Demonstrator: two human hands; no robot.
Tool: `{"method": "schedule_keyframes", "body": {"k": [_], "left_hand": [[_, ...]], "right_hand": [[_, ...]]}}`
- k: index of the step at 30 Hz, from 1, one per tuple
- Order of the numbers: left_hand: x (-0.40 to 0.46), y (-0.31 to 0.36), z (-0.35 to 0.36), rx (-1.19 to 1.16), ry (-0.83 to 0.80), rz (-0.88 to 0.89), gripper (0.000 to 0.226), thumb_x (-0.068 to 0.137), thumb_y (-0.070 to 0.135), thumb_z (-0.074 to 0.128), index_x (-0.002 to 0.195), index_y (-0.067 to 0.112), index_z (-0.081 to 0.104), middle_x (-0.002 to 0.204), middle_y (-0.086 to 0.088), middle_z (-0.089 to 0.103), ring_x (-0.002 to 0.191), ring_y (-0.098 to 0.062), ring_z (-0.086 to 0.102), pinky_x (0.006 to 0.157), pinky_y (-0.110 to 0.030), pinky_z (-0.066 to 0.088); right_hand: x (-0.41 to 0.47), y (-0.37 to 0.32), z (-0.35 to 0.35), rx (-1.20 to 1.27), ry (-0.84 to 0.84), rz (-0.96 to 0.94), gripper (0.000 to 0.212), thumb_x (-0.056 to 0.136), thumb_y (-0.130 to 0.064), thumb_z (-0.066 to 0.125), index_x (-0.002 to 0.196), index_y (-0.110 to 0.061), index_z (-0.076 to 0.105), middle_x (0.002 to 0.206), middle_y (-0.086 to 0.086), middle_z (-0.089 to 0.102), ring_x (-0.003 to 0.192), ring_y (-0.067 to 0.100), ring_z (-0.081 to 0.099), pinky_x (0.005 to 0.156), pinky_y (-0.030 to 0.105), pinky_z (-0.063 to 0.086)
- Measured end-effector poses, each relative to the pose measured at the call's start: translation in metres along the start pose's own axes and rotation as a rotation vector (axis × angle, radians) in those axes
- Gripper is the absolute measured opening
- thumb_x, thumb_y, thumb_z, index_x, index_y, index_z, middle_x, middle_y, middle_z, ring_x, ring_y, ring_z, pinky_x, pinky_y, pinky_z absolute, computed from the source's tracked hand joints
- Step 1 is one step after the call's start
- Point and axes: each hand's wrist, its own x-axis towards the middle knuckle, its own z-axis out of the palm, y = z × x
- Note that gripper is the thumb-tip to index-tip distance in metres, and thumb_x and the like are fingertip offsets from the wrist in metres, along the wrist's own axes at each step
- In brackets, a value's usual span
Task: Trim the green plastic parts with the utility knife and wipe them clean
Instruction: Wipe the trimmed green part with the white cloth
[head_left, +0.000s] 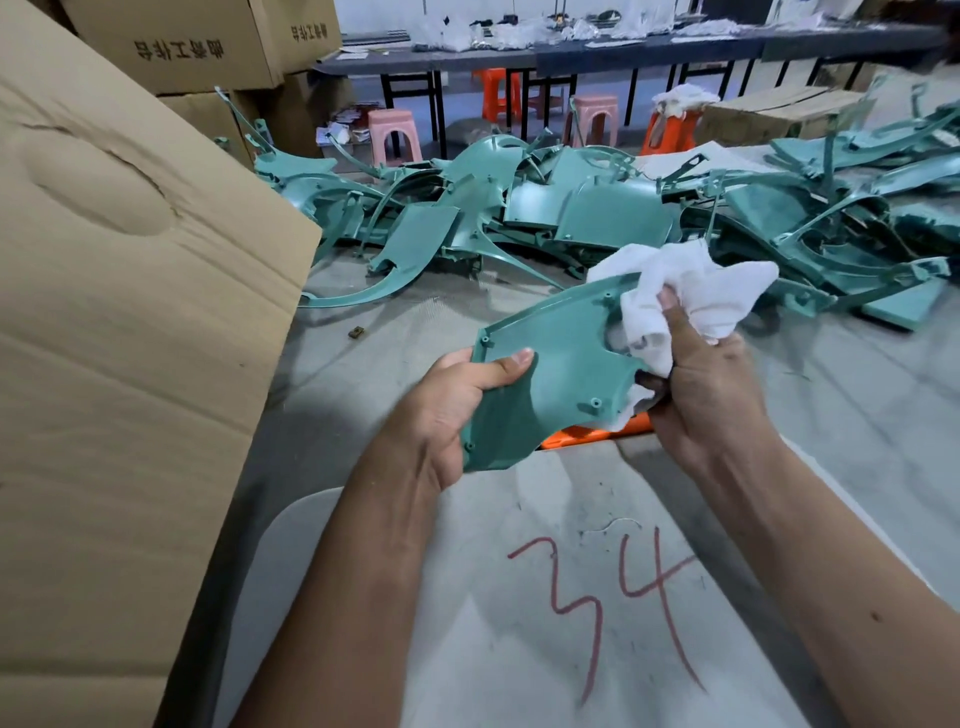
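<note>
Head view shows the left hand (457, 400) gripping a flat green moulded plastic panel (550, 364) held above the lap while the right hand (711, 384) clutches a crumpled white cloth (691, 291) against its upper edge.

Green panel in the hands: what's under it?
Under the green panel, an orange object pokes out below its lower edge, above a grey surface marked 34. The panel and white cloth cover the rest, so what it is stays unclear.
</note>
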Motion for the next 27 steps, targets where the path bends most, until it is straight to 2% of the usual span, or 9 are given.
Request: {"method": "schedule_keyframes", "body": {"k": [5,9,11,13,15,17,19,21,27], "left_hand": [[0.000,-0.001,-0.002,-0.006,-0.029,0.009,0.028,0.079,0.025,0.079,0.104,0.013,0.073,0.088,-0.009,0.077,0.067,-0.024,0.071,0.056,-0.034,0.057],[0.000,-0.005,-0.009,-0.018,-0.061,0.043,0.034,0.073,0.026,0.083,0.103,0.014,0.077,0.096,-0.011,0.076,0.076,-0.028,0.071,0.068,-0.043,0.059],[-0.002,-0.006,-0.012,-0.059,-0.115,0.062,0.031,0.077,0.025,0.079,0.104,0.009,0.078,0.101,-0.016,0.074,0.080,-0.030,0.071,0.072,-0.041,0.058],[-0.003,-0.005,-0.013,-0.182,-0.166,0.058,0.024,0.083,0.021,0.073,0.099,0.005,0.079,0.095,-0.016,0.075,0.074,-0.026,0.072,0.067,-0.036,0.061],[-0.004,0.000,-0.019,-0.343,-0.187,0.069,0.022,0.084,0.021,0.066,0.095,0.004,0.075,0.077,-0.009,0.070,0.054,-0.017,0.065,0.047,-0.023,0.053],[-0.004,0.005,-0.026,-0.314,-0.171,0.115,0.021,0.082,0.024,0.066,0.087,0.008,0.079,0.069,-0.005,0.067,0.049,-0.014,0.061,0.042,-0.018,0.046],[-0.005,0.005,-0.028,-0.259,-0.176,0.132,0.020,0.081,0.025,0.067,0.079,0.011,0.082,0.070,-0.005,0.070,0.051,-0.015,0.065,0.046,-0.018,0.049],[-0.006,0.003,-0.027,-0.250,-0.159,0.125,0.021,0.081,0.024,0.069,0.090,0.008,0.081,0.078,-0.007,0.074,0.059,-0.017,0.071,0.052,-0.020,0.054],[0.000,0.000,-0.030,-0.272,-0.171,0.127,0.033,0.075,0.026,0.080,0.104,0.009,0.080,0.104,-0.011,0.077,0.084,-0.023,0.076,0.068,-0.027,0.060]], "right_hand": [[-0.009,-0.002,0.002,-0.167,-0.171,0.153,0.020,0.080,-0.024,0.074,0.093,-0.010,0.071,0.083,0.007,0.076,0.067,0.018,0.073,0.052,0.028,0.056],[-0.011,-0.007,0.001,-0.095,-0.360,0.210,0.007,0.093,-0.010,0.061,0.087,-0.007,0.059,0.069,0.002,0.063,0.054,0.011,0.062,0.047,0.023,0.050],[-0.007,-0.011,-0.001,-0.159,-0.434,0.206,0.012,0.096,-0.008,0.057,0.085,-0.005,0.053,0.072,0.010,0.047,0.058,0.019,0.049,0.050,0.028,0.044],[-0.004,-0.012,-0.008,-0.333,-0.496,0.148,0.013,0.096,-0.005,0.059,0.084,0.001,0.057,0.073,0.017,0.048,0.065,0.026,0.046,0.056,0.037,0.044],[-0.007,-0.010,-0.007,-0.563,-0.443,0.031,0.014,0.094,-0.001,0.064,0.083,0.008,0.065,0.068,0.023,0.062,0.064,0.028,0.059,0.058,0.043,0.050],[-0.007,-0.005,-0.006,-0.497,-0.279,-0.055,0.019,0.098,0.001,0.061,0.079,0.003,0.066,0.062,0.006,0.067,0.056,0.015,0.063,0.054,0.029,0.051],[-0.003,-0.003,-0.008,-0.358,-0.138,-0.039,0.023,0.102,-0.005,0.058,0.081,-0.007,0.069,0.070,0.009,0.066,0.063,0.022,0.061,0.059,0.032,0.051],[0.000,-0.004,-0.005,-0.223,-0.079,0.041,0.024,0.102,-0.008,0.058,0.084,-0.012,0.073,0.077,0.014,0.062,0.070,0.027,0.052,0.060,0.036,0.045],[-0.006,0.003,0.002,-0.012,-0.064,0.202,0.028,0.092,0.013,0.047,0.114,-0.001,0.058,0.064,0.009,0.054,0.040,0.011,0.034,0.039,0.018,0.029]]}}
